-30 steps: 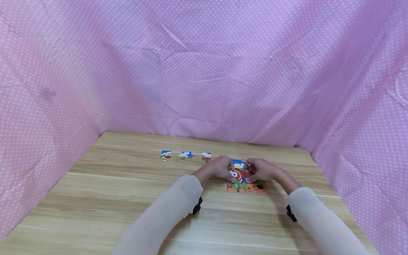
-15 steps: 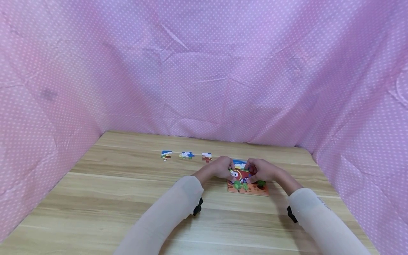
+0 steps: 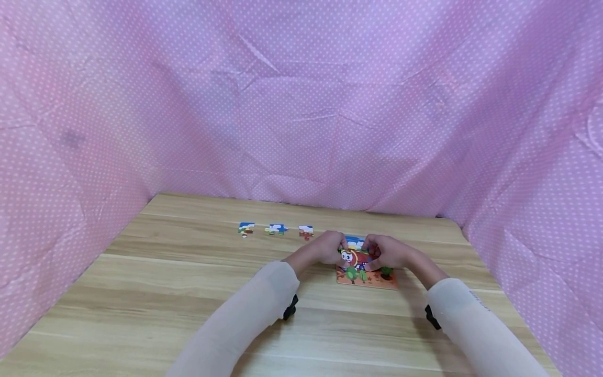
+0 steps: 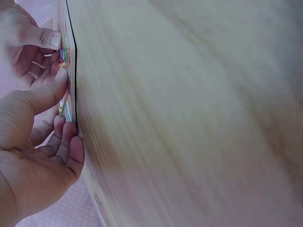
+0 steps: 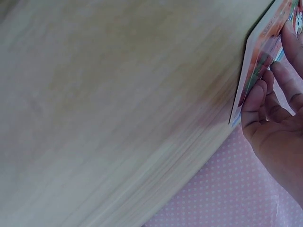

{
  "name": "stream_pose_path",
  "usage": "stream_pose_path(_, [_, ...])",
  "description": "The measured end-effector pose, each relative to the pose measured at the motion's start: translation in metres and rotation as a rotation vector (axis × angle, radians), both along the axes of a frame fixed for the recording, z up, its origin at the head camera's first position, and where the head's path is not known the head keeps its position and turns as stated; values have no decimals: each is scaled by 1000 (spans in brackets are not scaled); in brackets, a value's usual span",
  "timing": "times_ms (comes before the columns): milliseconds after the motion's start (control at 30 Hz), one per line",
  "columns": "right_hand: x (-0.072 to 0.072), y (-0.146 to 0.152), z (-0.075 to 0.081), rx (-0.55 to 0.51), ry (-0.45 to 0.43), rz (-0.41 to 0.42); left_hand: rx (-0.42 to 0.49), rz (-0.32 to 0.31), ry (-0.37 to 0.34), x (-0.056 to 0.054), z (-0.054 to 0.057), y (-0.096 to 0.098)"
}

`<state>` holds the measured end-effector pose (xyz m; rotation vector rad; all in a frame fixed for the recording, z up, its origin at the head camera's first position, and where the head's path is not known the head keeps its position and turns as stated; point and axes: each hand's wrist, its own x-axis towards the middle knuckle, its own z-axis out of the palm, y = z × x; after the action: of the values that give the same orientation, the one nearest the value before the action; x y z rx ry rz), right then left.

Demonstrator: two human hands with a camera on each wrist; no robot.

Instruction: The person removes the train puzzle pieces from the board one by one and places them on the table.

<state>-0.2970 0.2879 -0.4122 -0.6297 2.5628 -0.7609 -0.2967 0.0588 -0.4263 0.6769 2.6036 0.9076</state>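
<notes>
A picture puzzle in a flat board (image 3: pixel 366 283) lies on the table, with a red cartoon figure, green trees and an orange ground. My left hand (image 3: pixel 327 247) is at its left side, its thumb and forefinger pinching a puzzle piece (image 3: pixel 348 256) printed with big white eyes. In the left wrist view this piece (image 4: pixel 62 102) is slightly raised, and the other fingers touch the board's edge. From the right, my right hand (image 3: pixel 387 251) reaches over the puzzle, thumb and forefinger curled on the red part of the picture. Its grip is partly hidden by the fingers.
Three loose puzzle pieces lie in a row left of the board: a left one (image 3: pixel 246 228), a middle one (image 3: pixel 276 229) and a right one (image 3: pixel 305 231) close to my left forearm. Pink dotted cloth (image 3: pixel 301 131) hangs behind the wooden table (image 3: pixel 155 283) and along both sides.
Both hands stay almost in place over the puzzle. The part with the eyes has shifted slightly between the fingers. The loose pieces have not moved.
</notes>
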Motion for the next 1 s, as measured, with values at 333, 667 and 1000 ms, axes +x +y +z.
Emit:
stream_pose_path(333, [0,1,-3,-6,-7,-8,70,-30,16,1,4,-5])
stream_pose_path(667, [-1,3,-4,-12,-8,-7,180,-41,-40,0,7,-15])
stream_pose_path(1000, [-1,1,-1,11,12,11,311,-25,-189,-1,6,-30])
